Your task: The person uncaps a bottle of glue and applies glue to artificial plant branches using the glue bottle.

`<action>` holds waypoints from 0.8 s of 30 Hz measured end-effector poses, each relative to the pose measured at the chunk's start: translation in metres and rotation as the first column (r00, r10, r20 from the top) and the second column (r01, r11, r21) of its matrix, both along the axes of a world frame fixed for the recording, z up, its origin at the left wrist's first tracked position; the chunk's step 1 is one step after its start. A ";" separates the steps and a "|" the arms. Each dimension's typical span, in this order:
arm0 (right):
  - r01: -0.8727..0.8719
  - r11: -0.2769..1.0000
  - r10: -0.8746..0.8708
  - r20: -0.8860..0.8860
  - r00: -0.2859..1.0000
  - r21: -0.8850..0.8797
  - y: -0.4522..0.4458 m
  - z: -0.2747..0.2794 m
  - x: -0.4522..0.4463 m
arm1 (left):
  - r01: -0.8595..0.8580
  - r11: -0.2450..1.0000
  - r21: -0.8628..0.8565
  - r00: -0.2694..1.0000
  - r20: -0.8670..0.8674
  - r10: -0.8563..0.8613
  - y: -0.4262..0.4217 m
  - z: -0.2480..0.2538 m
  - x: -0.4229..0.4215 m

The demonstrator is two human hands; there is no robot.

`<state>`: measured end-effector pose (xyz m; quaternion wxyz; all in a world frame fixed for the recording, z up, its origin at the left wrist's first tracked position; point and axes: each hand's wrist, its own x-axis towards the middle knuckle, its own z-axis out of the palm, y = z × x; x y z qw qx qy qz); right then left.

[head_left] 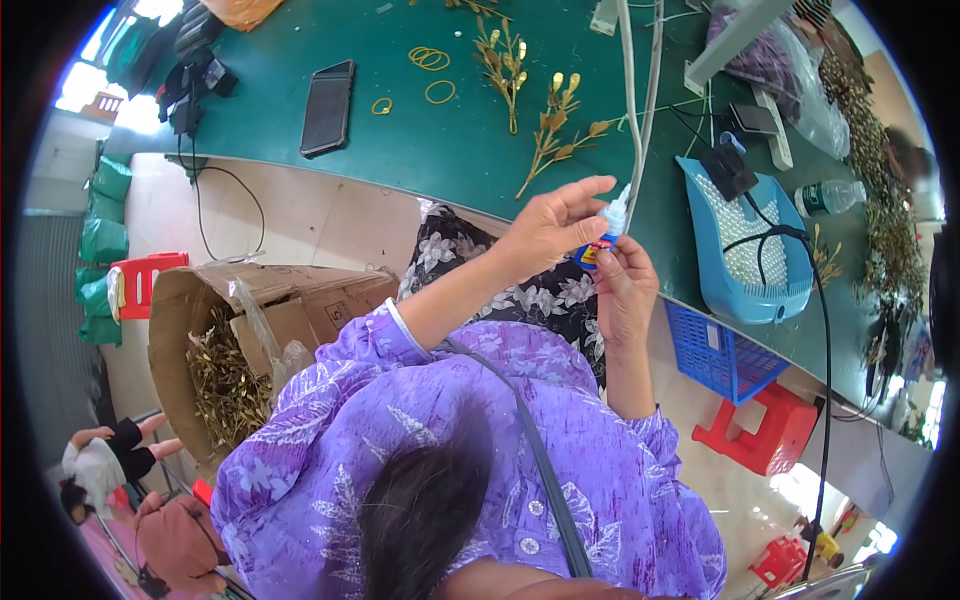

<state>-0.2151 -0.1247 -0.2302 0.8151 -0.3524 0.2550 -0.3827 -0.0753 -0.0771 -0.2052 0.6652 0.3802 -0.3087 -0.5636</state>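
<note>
Between the two hands, by the near edge of the green table (400,135), a small blue bottle (598,250) is held tilted, its pale nozzle (623,198) pointed away from the body. Its lower end is pinched by the right hand (627,284); its side is met by the thumb of the left hand (548,230), whose index finger is extended, though how firmly it is closed cannot be told.

The green counter (400,150) carries a phone (328,108), rubber bands (428,60), gold sprigs (552,122), a blue tray (750,303), a bottle (830,197) and, seemingly, a leafy heap (880,225).
</note>
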 end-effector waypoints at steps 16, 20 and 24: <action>-0.060 0.997 0.059 0.019 0.998 0.045 -0.001 -0.009 0.000 | -0.027 0.998 0.057 0.999 0.021 0.025 0.010 -0.002 0.008; -0.003 1.000 0.003 -0.023 1.000 -0.003 -0.008 -0.011 -0.002 | -0.329 0.944 0.001 0.906 0.281 0.316 0.010 -0.017 0.032; -0.021 1.000 0.021 -0.037 0.999 0.006 -0.012 -0.019 -0.004 | -0.534 0.843 -0.061 0.602 0.673 0.430 0.006 -0.020 0.058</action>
